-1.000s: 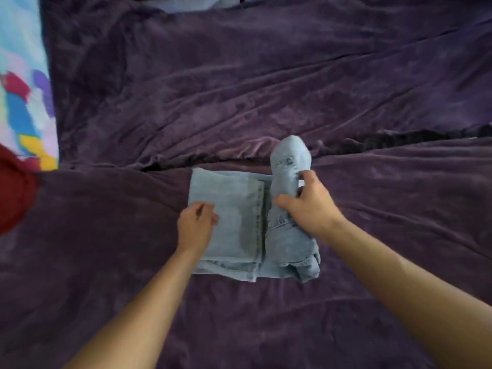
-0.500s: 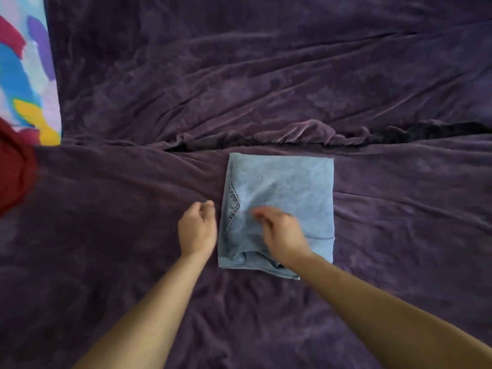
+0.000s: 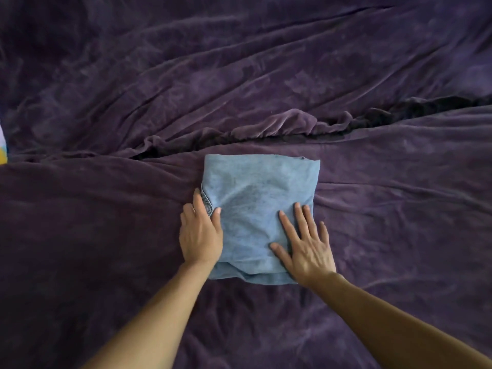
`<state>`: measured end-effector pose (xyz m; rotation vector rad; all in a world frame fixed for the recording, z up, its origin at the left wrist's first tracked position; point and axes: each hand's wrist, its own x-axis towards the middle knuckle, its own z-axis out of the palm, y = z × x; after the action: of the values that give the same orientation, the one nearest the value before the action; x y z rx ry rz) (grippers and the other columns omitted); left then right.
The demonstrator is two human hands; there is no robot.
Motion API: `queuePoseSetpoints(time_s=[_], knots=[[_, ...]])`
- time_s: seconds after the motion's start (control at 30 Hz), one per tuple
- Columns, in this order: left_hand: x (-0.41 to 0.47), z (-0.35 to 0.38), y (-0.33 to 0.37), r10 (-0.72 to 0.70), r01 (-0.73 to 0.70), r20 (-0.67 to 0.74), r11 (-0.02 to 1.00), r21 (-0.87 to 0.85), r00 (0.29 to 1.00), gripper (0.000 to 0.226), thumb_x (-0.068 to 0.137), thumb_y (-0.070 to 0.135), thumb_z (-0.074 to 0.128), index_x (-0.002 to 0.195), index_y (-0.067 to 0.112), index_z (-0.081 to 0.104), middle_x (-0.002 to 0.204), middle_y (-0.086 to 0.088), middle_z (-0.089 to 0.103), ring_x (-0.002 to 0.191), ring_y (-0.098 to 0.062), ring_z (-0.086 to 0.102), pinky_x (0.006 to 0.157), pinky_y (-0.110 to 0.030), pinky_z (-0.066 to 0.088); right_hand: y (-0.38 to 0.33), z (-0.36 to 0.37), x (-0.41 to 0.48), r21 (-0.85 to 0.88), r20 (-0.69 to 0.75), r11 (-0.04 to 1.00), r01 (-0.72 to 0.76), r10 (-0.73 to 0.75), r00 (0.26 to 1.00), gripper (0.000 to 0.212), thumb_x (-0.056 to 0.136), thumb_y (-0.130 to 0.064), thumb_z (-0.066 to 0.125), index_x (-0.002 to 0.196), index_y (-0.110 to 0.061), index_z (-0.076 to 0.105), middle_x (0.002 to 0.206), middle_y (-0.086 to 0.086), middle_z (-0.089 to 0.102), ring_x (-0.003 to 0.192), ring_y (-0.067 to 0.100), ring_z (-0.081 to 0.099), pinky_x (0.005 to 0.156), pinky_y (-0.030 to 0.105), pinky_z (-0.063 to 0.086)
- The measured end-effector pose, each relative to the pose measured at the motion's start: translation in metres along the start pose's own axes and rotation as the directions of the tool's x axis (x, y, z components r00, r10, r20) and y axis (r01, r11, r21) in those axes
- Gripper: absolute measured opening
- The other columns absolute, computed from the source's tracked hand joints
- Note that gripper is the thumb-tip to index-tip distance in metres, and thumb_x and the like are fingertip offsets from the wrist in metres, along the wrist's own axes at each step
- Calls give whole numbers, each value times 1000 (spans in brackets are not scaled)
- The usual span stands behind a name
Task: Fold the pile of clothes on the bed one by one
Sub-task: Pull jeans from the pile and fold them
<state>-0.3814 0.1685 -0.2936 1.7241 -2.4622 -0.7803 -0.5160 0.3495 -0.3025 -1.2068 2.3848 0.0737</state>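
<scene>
The folded jeans (image 3: pixel 259 209) lie on the bed (image 3: pixel 106 235), with the left hand (image 3: pixel 201 235) flat along their left edge and the right hand (image 3: pixel 306 249) spread flat on top. The thick denim looks weighty and springy, so it is best lifted from under both side edges.

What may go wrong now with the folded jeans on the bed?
1. The jeans are a thick bundle with layers showing at the near edge; when the left hand and right hand lift, the fold may spring open.
2. The blanket is wrinkled, so the bundle may sit uneven and slump.
</scene>
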Motion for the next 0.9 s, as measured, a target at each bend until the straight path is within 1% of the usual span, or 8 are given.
queuePoseSetpoints(time_s=[0.07, 0.2, 0.3, 0.4, 0.47, 0.53, 0.63, 0.9], knots=[[1, -3, 6, 120, -114, -61, 989, 97, 991, 65, 95, 32, 53, 149, 12, 24, 143, -21, 38, 123, -36, 43, 92, -48, 42, 10, 1, 1, 3, -1, 1000, 1, -1, 1000, 75, 84, -79, -1, 147, -43, -19, 160, -1, -19, 147, 18, -17, 117, 55, 13], [23, -3, 18, 371, -352, -163, 926, 133, 914, 59, 97, 35, 49, 150, 23, 26, 153, -21, 26, 136, -38, 34, 99, -50, 38, 16, -16, 19, 106, -132, 994, -23, 37, 991, 77, 87, -78, 14, 153, -39, 2, 163, 6, -1, 150, 25, -4, 116, 54, 17], [55, 7, 29, 157, -160, -83, 987, -26, 984, 49, 101, 37, 33, 149, 25, 31, 137, -18, 46, 121, -35, 44, 86, -46, 42, 13, -16, 38, 269, -172, 958, -96, 146, 974, 75, 86, -78, 18, 150, -45, -4, 162, 6, -6, 149, 27, 6, 111, 49, 29], [69, 22, 28, 73, -73, -59, 997, 9, 996, 47, 102, 43, 27, 147, 31, 32, 119, -15, 51, 110, -31, 45, 69, -38, 35, 1, -2, 45, 381, -176, 913, -148, 229, 957, 76, 84, -77, 24, 147, -50, -9, 162, 6, -4, 142, 31, 26, 89, 47, 49], [69, 22, 29, 66, -64, -63, 998, 27, 996, 47, 101, 47, 28, 146, 34, 31, 115, -17, 53, 103, -35, 51, 70, -38, 36, -5, 2, 43, 456, -155, 859, -231, 332, 930, 73, 84, -78, 27, 145, -55, -6, 159, 8, 12, 130, 31, 43, 74, 41, 49], [63, 16, 30, 63, -61, -49, 997, 45, 997, 47, 100, 48, 29, 146, 37, 30, 115, -17, 54, 94, -39, 57, 71, -41, 40, -5, -1, 36, 516, -121, 803, -298, 413, 903, 71, 85, -77, 31, 144, -57, -4, 135, 8, 42, 95, 29, 60, 66, 35, 44], [45, -1, 42, 133, -129, -52, 989, 76, 990, 44, 101, 42, 34, 144, 34, 34, 114, -16, 50, 78, -41, 58, 65, -38, 33, 3, -17, 21, 527, -113, 808, -262, 372, 921, 66, 89, -69, 36, 145, -56, 3, 99, -1, 46, 67, 20, 51, 60, 32, 37], [-76, -49, 141, 280, -279, -8, 959, 56, 960, 41, 100, 33, 38, 141, 29, 40, 113, -11, 44, 69, -33, 56, 58, -33, 32, 78, -88, -95, 456, -169, 849, -267, 377, 911, 61, 92, -65, 34, 147, -51, 13, 101, -3, 44, 67, 23, 57, 64, 38, 51]])
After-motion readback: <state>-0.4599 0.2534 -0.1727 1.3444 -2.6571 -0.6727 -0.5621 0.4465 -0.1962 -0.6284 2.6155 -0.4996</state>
